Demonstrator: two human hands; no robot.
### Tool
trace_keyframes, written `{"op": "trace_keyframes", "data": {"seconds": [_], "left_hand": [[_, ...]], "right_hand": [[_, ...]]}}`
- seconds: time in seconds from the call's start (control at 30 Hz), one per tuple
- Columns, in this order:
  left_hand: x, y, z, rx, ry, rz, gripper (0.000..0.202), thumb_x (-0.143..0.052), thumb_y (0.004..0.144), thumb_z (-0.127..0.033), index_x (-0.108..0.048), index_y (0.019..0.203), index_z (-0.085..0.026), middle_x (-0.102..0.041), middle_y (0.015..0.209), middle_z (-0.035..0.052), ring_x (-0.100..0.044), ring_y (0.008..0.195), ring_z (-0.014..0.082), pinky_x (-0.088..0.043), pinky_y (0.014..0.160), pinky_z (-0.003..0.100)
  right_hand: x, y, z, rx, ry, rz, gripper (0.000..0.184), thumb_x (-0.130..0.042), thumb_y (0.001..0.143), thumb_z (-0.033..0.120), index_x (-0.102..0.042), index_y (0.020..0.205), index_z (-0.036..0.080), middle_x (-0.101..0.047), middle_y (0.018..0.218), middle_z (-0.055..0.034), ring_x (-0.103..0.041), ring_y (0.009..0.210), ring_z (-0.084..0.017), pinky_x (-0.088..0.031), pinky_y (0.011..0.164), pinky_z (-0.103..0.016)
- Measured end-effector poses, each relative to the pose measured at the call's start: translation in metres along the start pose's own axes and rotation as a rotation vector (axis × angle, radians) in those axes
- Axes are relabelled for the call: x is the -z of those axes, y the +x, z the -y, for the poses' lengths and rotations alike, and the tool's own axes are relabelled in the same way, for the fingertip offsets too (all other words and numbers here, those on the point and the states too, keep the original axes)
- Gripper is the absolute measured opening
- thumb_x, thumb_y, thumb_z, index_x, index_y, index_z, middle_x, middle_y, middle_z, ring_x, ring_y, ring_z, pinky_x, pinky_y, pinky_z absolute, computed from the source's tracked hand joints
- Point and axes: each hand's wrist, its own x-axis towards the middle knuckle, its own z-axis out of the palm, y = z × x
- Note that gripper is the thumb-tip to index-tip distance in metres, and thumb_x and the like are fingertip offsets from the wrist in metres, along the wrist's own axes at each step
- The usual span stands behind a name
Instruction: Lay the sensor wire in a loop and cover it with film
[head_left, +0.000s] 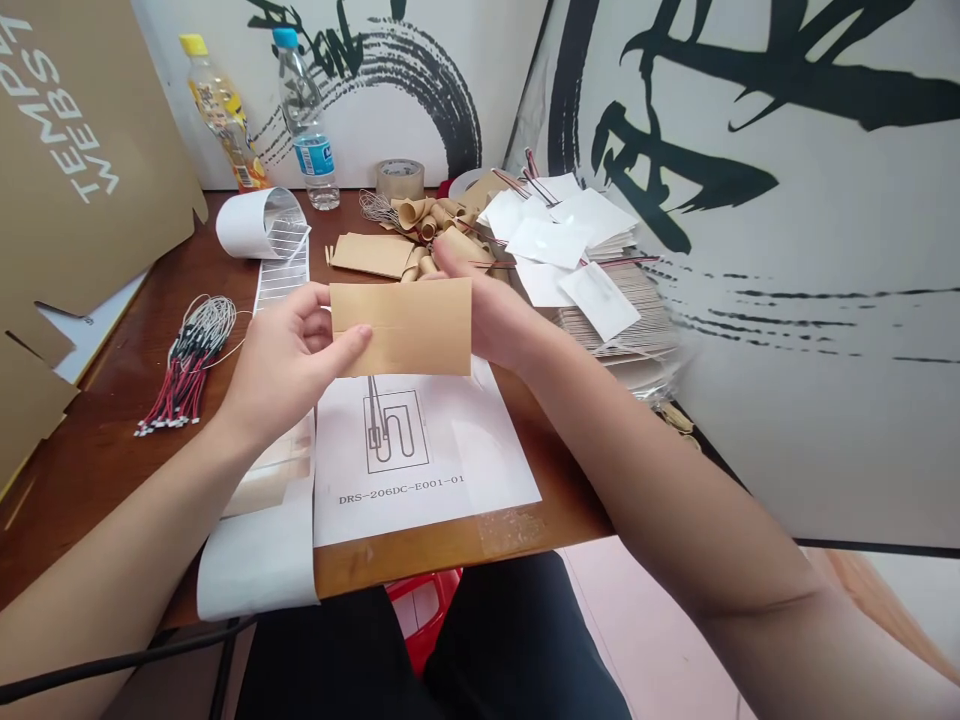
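Note:
My left hand (pixel 292 345) pinches the left end of a rectangular piece of brown paper (pixel 412 325), thumb in front and fingers behind. The paper is held up above the table, nearly flat and facing me. At its right end is my right hand (pixel 495 310), partly behind the paper; the fingers that show are stretched out, and the rest are hidden. Below lies a white printed sheet (pixel 480 470) with a line drawing of a looped wire and a code. Beyond the hands are a flat stack of brown paper pieces (pixel 371 255) and several curled brown pieces (pixel 435 215).
On the left lies a wire bundle (pixel 199 350) with red and black leads. A curling label strip (pixel 247 225) runs to the front edge. Two bottles (pixel 307 130) and a tape roll (pixel 400 180) stand behind. White packets (pixel 551 240) top a stack at right; a cardboard box (pixel 90 230) is far left.

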Motion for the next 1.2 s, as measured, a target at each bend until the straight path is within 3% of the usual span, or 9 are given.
{"op": "trace_keyframes", "data": {"seconds": [0.1, 0.17, 0.23, 0.33, 0.47, 0.53, 0.67, 0.93, 1.2], "left_hand": [[-0.002, 0.003, 0.002, 0.087, -0.06, -0.03, 0.027, -0.079, 0.081, -0.032, -0.064, 0.1, -0.021, -0.082, 0.093, 0.0052, -0.078, 0.077, 0.0196, -0.066, 0.066, 0.031], [-0.002, 0.004, 0.003, 0.104, -0.073, -0.056, 0.027, -0.08, 0.079, -0.03, -0.061, 0.097, -0.021, -0.081, 0.093, 0.0052, -0.077, 0.075, 0.02, -0.064, 0.059, 0.029], [-0.003, 0.004, 0.002, 0.142, -0.101, -0.025, 0.028, -0.079, 0.078, -0.029, -0.058, 0.096, -0.022, -0.081, 0.091, 0.005, -0.077, 0.071, 0.0204, -0.062, 0.052, 0.028], [-0.005, 0.003, 0.0, 0.193, -0.113, 0.027, 0.031, -0.078, 0.08, -0.03, -0.057, 0.1, -0.022, -0.08, 0.089, 0.0039, -0.076, 0.069, 0.0202, -0.061, 0.052, 0.029], [-0.003, 0.002, -0.005, 0.192, 0.023, -0.072, 0.049, -0.078, 0.081, -0.035, -0.061, 0.125, -0.023, -0.076, 0.089, 0.0011, -0.075, 0.079, 0.0185, -0.062, 0.068, 0.03], [-0.001, 0.002, -0.007, 0.186, 0.101, -0.059, 0.044, -0.078, 0.079, -0.037, -0.069, 0.119, -0.022, -0.077, 0.092, 0.0024, -0.074, 0.084, 0.0181, -0.06, 0.075, 0.03], [0.005, 0.005, -0.006, 0.224, 0.202, 0.138, 0.03, -0.08, 0.074, -0.043, -0.077, 0.092, -0.019, -0.079, 0.09, 0.0045, -0.072, 0.083, 0.0189, -0.057, 0.073, 0.03], [-0.001, 0.003, 0.008, 0.081, 0.417, 0.385, 0.028, -0.076, 0.077, -0.047, -0.079, 0.087, -0.021, -0.072, 0.07, -0.0005, -0.062, 0.066, 0.0146, -0.048, 0.064, 0.029], [-0.002, 0.004, 0.012, 0.067, 0.471, 0.45, 0.028, -0.074, 0.077, -0.047, -0.077, 0.087, -0.021, -0.072, 0.069, -0.0008, -0.062, 0.064, 0.0144, -0.046, 0.064, 0.029]], "right_hand": [[0.011, -0.005, 0.008, -0.11, 0.27, 0.196, 0.084, -0.007, 0.103, 0.076, -0.065, 0.089, 0.017, -0.062, 0.066, -0.003, -0.063, 0.056, -0.014, -0.052, 0.052, -0.026], [0.011, -0.011, 0.013, -0.184, 0.478, 0.292, 0.062, -0.044, 0.098, 0.076, -0.067, 0.099, 0.018, -0.066, 0.075, -0.003, -0.061, 0.054, -0.014, -0.048, 0.044, -0.025], [0.008, -0.015, 0.017, -0.191, 0.443, 0.226, 0.033, -0.076, 0.089, 0.044, -0.065, 0.106, 0.018, -0.071, 0.087, -0.0043, -0.062, 0.057, -0.013, -0.045, 0.041, -0.023], [0.005, -0.017, 0.017, -0.205, 0.38, 0.136, 0.029, -0.072, 0.089, 0.025, -0.061, 0.115, 0.02, -0.069, 0.088, -0.004, -0.062, 0.056, -0.014, -0.043, 0.038, -0.024], [0.009, -0.016, 0.017, -0.214, 0.38, 0.17, 0.027, -0.074, 0.083, 0.021, -0.062, 0.107, 0.023, -0.066, 0.085, -0.0016, -0.064, 0.061, -0.015, -0.044, 0.041, -0.023], [0.012, -0.016, 0.018, -0.243, 0.344, 0.212, 0.018, -0.076, 0.081, 0.02, -0.062, 0.092, 0.021, -0.066, 0.081, -0.0018, -0.065, 0.066, -0.015, -0.043, 0.042, -0.021], [0.018, -0.014, 0.019, -0.341, 0.181, 0.33, 0.02, -0.08, 0.082, 0.02, -0.061, 0.081, 0.019, -0.062, 0.073, 0.0001, -0.058, 0.059, -0.011, -0.037, 0.039, -0.019], [0.018, -0.013, 0.022, -0.492, -0.049, 0.65, 0.017, -0.077, 0.089, 0.021, -0.061, 0.085, 0.02, -0.059, 0.065, 0.0039, -0.054, 0.046, -0.008, -0.044, 0.043, -0.021], [0.011, -0.01, 0.016, -0.503, -0.096, 0.711, 0.017, -0.077, 0.089, 0.023, -0.06, 0.087, 0.021, -0.057, 0.058, 0.0055, -0.053, 0.047, -0.008, -0.044, 0.044, -0.02]]}}
